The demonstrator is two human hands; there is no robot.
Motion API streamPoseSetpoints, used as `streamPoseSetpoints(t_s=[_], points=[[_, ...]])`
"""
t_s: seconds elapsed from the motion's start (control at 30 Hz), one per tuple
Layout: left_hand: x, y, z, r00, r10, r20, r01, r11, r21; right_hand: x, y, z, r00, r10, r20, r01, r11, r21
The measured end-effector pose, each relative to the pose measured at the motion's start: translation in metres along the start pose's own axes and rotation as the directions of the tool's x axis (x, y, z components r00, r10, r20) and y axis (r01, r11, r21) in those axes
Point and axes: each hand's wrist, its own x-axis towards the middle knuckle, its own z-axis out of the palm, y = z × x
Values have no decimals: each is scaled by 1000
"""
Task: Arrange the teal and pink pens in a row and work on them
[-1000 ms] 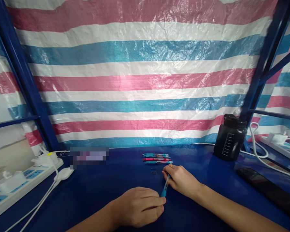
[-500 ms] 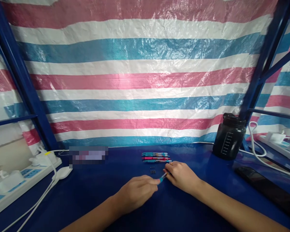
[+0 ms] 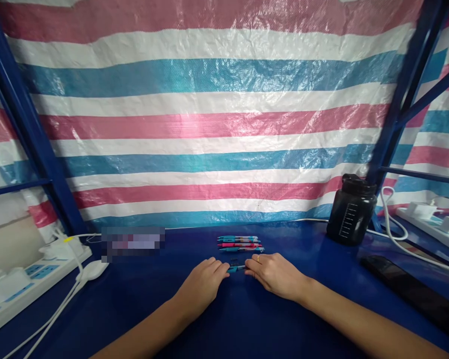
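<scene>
Between my two hands, low over the blue table [image 3: 243,319], lies a teal pen [image 3: 233,269], roughly level from left to right. Its teal end is pinched by my left hand [image 3: 205,281]. The thin, pale end is in the closed fingers of my right hand [image 3: 275,271], which wears a ring. Fingers cover both ends of the pen. Just behind it are several small dark pieces [image 3: 235,261], partly hidden and too small to name. Farther back, several teal pens [image 3: 237,239] and a red pen [image 3: 240,245] lie side by side in a row.
A black bottle [image 3: 351,209] stands at the back right, with a dark phone-like slab [image 3: 404,284] in front of it. On the left are a white power strip [image 3: 41,279] with plugs and cables, and a blurred-out item [image 3: 134,243]. A striped sheet [image 3: 209,124] hangs behind.
My left hand has moved up and slightly left, and the pen has turned from slanted to nearly level. My right hand has shifted slightly left. The camera view has moved a little.
</scene>
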Motion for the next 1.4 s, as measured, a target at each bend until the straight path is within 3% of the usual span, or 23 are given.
streamPoseSetpoints(t_s=[0.27, 0.73, 0.87, 1.07, 1.2, 1.4], points=[[-3, 7, -3, 995, -30, 94, 20, 994, 103, -1, -5, -4, 993, 53, 106, -73, 977, 199], [-1, -10, -1, 972, -196, 127, 166, 963, 211, -2, 24, 5, 991, 133, 23, -135, 980, 145], [2, -7, -8, 958, -276, 74, 264, 954, 143, -2, 47, 7, 954, 296, -43, -289, 950, 121], [3, 2, -11, 941, -225, 252, 221, 974, 43, -14, 90, 29, 868, 492, -64, -488, 870, 71], [2, 2, -11, 924, -243, 294, 251, 968, 11, -18, 96, 41, 855, 518, -29, -518, 855, 18], [2, -1, -10, 909, -248, 335, 273, 962, -28, -13, 92, 44, 875, 484, -20, -484, 875, -2]])
